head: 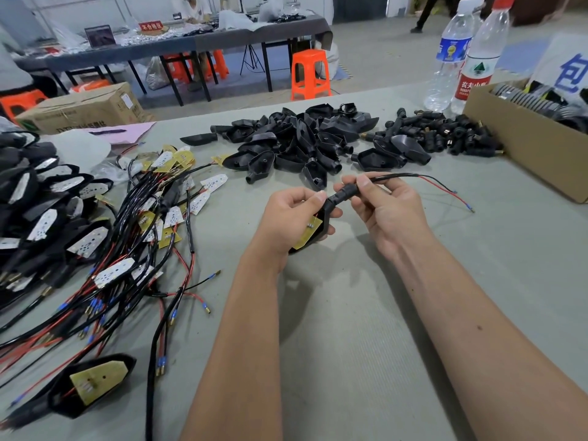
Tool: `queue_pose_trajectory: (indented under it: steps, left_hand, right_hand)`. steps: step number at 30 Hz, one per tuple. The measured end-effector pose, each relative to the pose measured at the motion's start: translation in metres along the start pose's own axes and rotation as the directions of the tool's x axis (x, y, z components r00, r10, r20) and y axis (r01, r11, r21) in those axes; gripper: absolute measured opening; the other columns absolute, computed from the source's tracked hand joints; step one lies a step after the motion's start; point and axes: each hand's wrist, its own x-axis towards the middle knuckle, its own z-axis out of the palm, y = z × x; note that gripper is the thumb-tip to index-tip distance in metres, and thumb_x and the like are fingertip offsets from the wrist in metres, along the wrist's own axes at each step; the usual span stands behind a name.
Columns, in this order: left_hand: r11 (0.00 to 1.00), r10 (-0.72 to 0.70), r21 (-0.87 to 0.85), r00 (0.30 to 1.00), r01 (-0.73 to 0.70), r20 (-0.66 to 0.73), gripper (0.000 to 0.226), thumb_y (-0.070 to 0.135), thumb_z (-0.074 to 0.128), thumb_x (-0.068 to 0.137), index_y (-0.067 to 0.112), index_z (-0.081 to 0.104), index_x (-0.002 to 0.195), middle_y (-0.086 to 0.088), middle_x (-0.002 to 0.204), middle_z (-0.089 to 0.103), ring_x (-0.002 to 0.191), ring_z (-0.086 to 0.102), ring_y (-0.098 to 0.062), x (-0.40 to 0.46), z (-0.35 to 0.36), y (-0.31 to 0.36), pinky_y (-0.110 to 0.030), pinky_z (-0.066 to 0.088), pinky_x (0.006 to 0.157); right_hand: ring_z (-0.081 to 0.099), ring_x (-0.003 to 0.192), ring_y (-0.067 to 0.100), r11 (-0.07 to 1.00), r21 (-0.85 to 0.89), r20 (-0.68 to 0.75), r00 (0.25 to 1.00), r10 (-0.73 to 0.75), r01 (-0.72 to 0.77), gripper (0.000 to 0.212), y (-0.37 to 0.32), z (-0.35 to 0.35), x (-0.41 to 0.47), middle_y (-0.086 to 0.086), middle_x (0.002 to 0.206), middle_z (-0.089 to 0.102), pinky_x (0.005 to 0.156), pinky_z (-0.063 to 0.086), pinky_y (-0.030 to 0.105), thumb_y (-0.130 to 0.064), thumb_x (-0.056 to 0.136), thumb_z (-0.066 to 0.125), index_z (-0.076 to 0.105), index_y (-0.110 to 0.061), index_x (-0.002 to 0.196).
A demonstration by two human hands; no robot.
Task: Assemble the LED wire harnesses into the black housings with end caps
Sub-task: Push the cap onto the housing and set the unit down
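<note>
Gripping the black plastic housing (319, 230) with yellow LED board, the left hand (292, 218) steadies it below the black cylindrical end cap (345, 194) pinched by the right hand (381, 211).

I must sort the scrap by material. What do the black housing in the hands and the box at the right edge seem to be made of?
The black teardrop-shaped housing looks like moulded plastic with a dull sheen. The brown open box looks like corrugated cardboard: matte, with raw cut edges.
</note>
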Motion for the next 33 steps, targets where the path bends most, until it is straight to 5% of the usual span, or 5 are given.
queue_pose_trajectory:
  steps: [11, 16, 22, 26, 33]
  left_hand:
    - [0.991, -0.087, 0.1, 0.994, 0.093, -0.07, 0.018, 0.015, 0.065, 0.098, 0.004, 0.067, 0.083, -0.017, 0.083, 0.077, 0.054, 0.064, -0.026, -0.003, -0.008, 0.009, -0.031, 0.054, 0.054]
    - [0.983, -0.158, 0.079, 0.983, 0.165, -0.089, 0.013, 0.009, 0.063, 0.092, 0.002, 0.067, 0.082, -0.019, 0.077, 0.074, 0.049, 0.059, -0.028, -0.001, -0.009, 0.012, -0.027, 0.048, 0.045]
    - [0.972, -0.206, 0.1, 0.976, 0.212, -0.07, 0.01, 0.012, 0.065, 0.091, 0.004, 0.066, 0.084, -0.018, 0.076, 0.074, 0.048, 0.06, -0.027, 0.0, -0.011, 0.013, -0.027, 0.05, 0.048]
    - [0.967, -0.209, 0.134, 0.976, 0.216, -0.069, 0.016, 0.011, 0.066, 0.093, 0.006, 0.062, 0.078, -0.019, 0.079, 0.076, 0.049, 0.061, -0.027, 0.0, -0.013, 0.012, -0.028, 0.051, 0.048]
    - [0.971, -0.206, 0.116, 0.978, 0.208, -0.031, 0.01, 0.003, 0.053, 0.099, -0.002, 0.062, 0.1, -0.02, 0.085, 0.077, 0.053, 0.066, -0.029, -0.001, -0.016, 0.017, -0.029, 0.053, 0.049]
  right_hand:
    - [0.077, 0.084, 0.021, 0.964, -0.248, 0.094, 0.993, -0.07, 0.091, 0.005, 0.002, 0.002, -0.002, 0.014, 0.094, 0.079, 0.063, 0.056, 0.019, 0.001, 0.099, 0.063, 0.061, -0.001, 0.103]
    - [0.07, 0.063, 0.007, 0.933, -0.342, 0.112, 0.991, -0.075, 0.109, 0.011, 0.001, 0.004, -0.005, 0.014, 0.093, 0.08, 0.055, 0.051, 0.017, 0.001, 0.099, 0.064, 0.062, -0.008, 0.094]
    - [0.067, 0.074, 0.026, 0.928, -0.353, 0.162, 0.985, -0.067, 0.121, 0.009, -0.001, 0.003, -0.005, 0.015, 0.093, 0.079, 0.055, 0.049, 0.019, 0.001, 0.098, 0.065, 0.062, -0.007, 0.095]
    - [0.076, 0.081, 0.022, 0.9, -0.402, 0.183, 0.978, -0.104, 0.171, 0.007, 0.001, 0.003, -0.006, 0.013, 0.091, 0.08, 0.056, 0.052, 0.019, 0.002, 0.098, 0.065, 0.062, -0.004, 0.099]
    - [0.078, 0.087, 0.023, 0.909, -0.385, 0.203, 0.976, -0.084, 0.158, 0.006, 0.003, 0.005, -0.009, 0.011, 0.093, 0.08, 0.056, 0.054, 0.019, 0.0, 0.098, 0.065, 0.061, -0.004, 0.099]
